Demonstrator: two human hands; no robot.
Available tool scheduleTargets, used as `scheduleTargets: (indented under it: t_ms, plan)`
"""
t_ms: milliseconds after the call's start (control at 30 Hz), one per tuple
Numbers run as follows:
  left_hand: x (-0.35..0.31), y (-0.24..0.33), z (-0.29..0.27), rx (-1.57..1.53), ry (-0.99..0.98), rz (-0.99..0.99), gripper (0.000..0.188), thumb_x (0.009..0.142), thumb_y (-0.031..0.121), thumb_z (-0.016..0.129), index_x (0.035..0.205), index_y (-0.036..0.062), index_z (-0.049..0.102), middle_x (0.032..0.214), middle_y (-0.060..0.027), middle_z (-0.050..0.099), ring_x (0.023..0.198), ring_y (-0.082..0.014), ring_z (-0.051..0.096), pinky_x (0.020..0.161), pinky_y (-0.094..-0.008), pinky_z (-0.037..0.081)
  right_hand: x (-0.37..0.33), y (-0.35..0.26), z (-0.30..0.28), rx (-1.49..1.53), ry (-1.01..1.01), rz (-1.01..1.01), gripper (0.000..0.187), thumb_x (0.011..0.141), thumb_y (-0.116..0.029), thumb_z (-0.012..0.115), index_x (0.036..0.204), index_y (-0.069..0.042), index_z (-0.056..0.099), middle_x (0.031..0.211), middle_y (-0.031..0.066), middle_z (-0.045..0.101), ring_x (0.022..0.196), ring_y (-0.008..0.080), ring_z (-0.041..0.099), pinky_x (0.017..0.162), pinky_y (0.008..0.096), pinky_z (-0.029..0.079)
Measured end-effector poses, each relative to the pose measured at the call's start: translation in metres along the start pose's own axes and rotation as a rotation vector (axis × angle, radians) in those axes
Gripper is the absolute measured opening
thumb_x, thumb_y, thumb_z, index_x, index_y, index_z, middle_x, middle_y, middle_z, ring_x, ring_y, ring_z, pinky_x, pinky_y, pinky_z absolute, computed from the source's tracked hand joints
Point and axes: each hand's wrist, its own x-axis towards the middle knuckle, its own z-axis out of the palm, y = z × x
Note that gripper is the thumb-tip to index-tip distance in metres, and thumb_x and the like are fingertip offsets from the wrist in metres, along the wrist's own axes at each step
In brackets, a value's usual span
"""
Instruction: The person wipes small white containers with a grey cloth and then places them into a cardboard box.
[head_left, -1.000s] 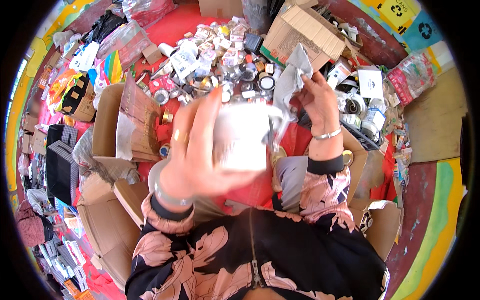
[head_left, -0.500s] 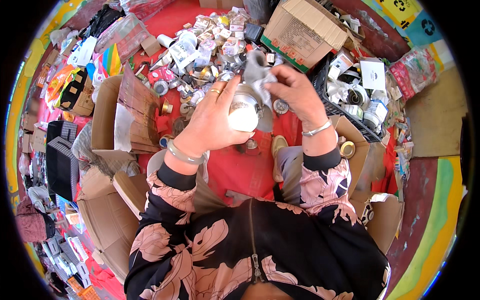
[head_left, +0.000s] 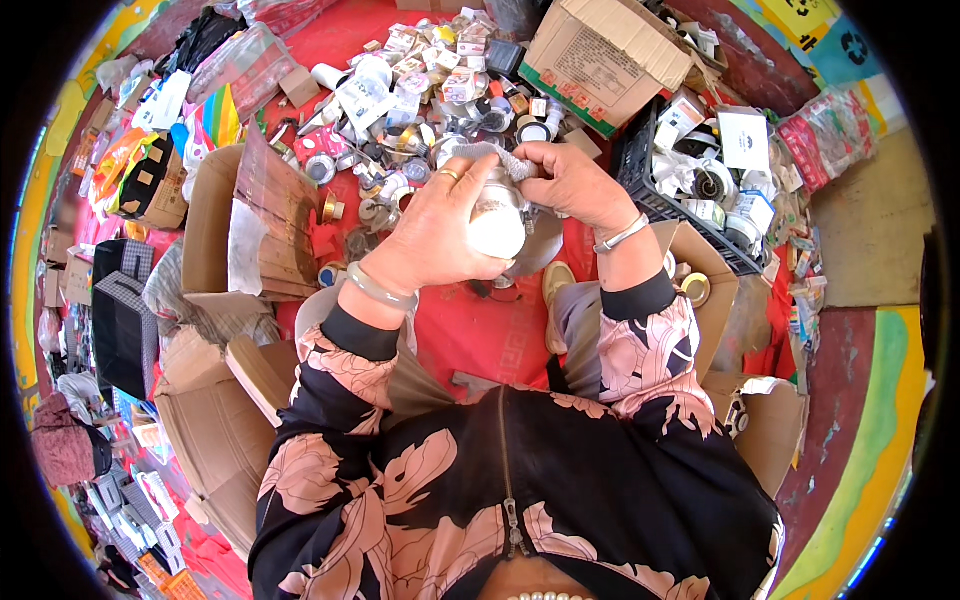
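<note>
My left hand point(head_left: 432, 236) is wrapped round a rounded white-and-silver piece point(head_left: 497, 232) that looks like a light fitting. Its white end is toward me, and a flat silver disc-like part point(head_left: 541, 245) shows beside it. With thumb and fingers, my right hand point(head_left: 582, 190) pinches a grey cloth point(head_left: 497, 157) that lies against the far side of the piece. Fingers hide much of the far side. Just beyond both hands spreads a pile of small boxes and round fittings point(head_left: 410, 140) on red cloth point(head_left: 455, 335).
An open carton point(head_left: 605, 60) tilts at the back right, beside a black crate point(head_left: 690, 215) of fittings. More cardboard boxes stand at left point(head_left: 215, 225) and by my right leg point(head_left: 715, 290). Black trays point(head_left: 125, 335) and coloured bags point(head_left: 213, 120) lie farther left.
The grey cloth no longer sticks up; it now lies bunched over the piece's far side. My right hand has come slightly left and down, closer to my left hand.
</note>
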Motion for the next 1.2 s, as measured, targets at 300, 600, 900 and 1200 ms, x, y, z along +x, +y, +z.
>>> scheduleTargets:
  t_ms: [300,600,900,1200]
  plan:
    - [0.001,0.0,0.01,0.229,0.157,0.071,0.091,0.054,0.024,0.078,0.133,0.0009,0.037,0.112,-0.0192,0.048,0.102,-0.0357,0.052,0.084,-0.0413,0.048,0.001,0.001,0.003,0.209,0.042,0.198,0.03,0.073,-0.006,0.06,0.103,0.0,0.059,0.076,-0.0012,0.056,0.067,0.0057,0.048,0.056,0.0221,0.038]
    - [-0.002,-0.007,0.009,0.212,0.027,0.054,0.09,0.055,0.022,0.078,0.133,0.0042,0.039,0.113,-0.0182,0.048,0.106,-0.0353,0.051,0.089,-0.042,0.044,0.004,0.004,0.006,-0.15,0.027,0.129,0.034,0.064,-0.013,0.063,0.092,0.006,0.064,0.072,0.0071,0.063,0.065,0.0134,0.054,0.061,0.0273,0.044]
    - [-0.005,-0.012,-0.006,-0.087,-0.145,-0.041,0.103,0.049,0.024,0.082,0.136,-0.0016,0.032,0.119,-0.0211,0.047,0.109,-0.037,0.049,0.095,-0.04,0.039,-0.005,-0.003,0.013,0.034,0.126,0.055,0.013,0.071,-0.007,0.065,0.077,0.005,0.065,0.061,-0.0018,0.055,0.058,0.0037,0.045,0.05,0.0233,0.038]
    - [0.003,-0.017,0.01,-0.13,0.177,-0.123,0.113,0.047,0.026,0.089,0.137,-0.0043,0.028,0.131,-0.0222,0.041,0.121,-0.0315,0.043,0.103,-0.0386,0.035,0.009,0.004,0.016,-0.19,0.457,0.012,0.024,0.08,-0.02,0.065,0.078,0.004,0.06,0.057,0.0131,0.053,0.051,0.0161,0.045,0.053,0.0328,0.041]
